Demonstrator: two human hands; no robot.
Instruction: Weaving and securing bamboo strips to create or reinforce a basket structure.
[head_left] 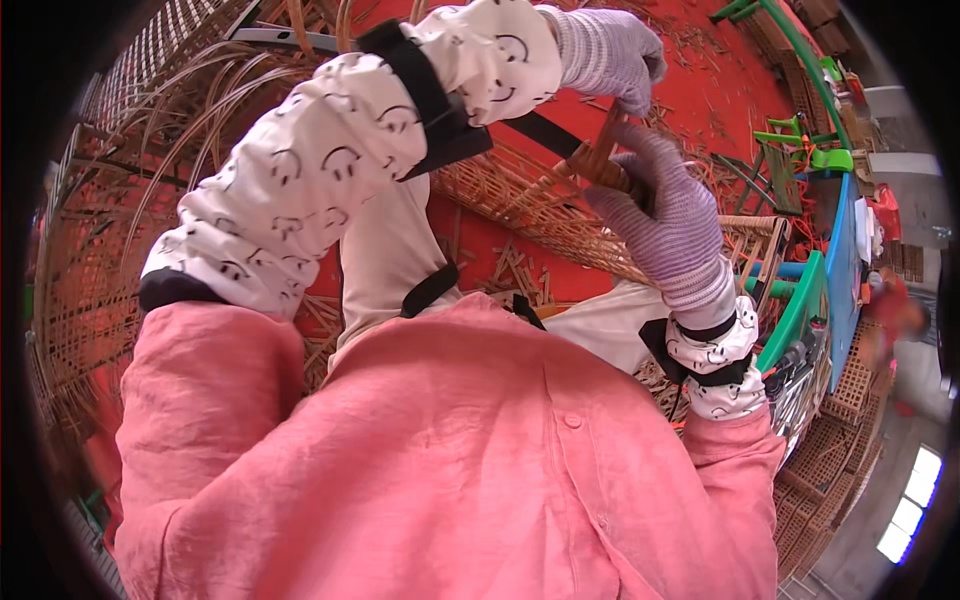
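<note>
Both my hands wear lilac knitted gloves and meet at a wrapped joint of a rattan frame [597,165] in front of me. My left hand [612,55] reaches across from the left, its fingers bent and closed on a brown rattan strip [608,125] that rises from the joint. Lower down, my right hand [665,210] curls its thumb and fingers around the joint. From there an openwork woven rattan panel [530,205] runs left over my lap. A dark flat bar [545,135] lies just left of the strip.
A large woven rattan piece [100,250] with loose bent canes stands at my left. Wood scraps [515,275] litter the red floor [690,60]. On the right are green clamps [830,158], a blue panel [845,260] and stacked woven pieces [830,440]; a blurred person [893,310] is beyond.
</note>
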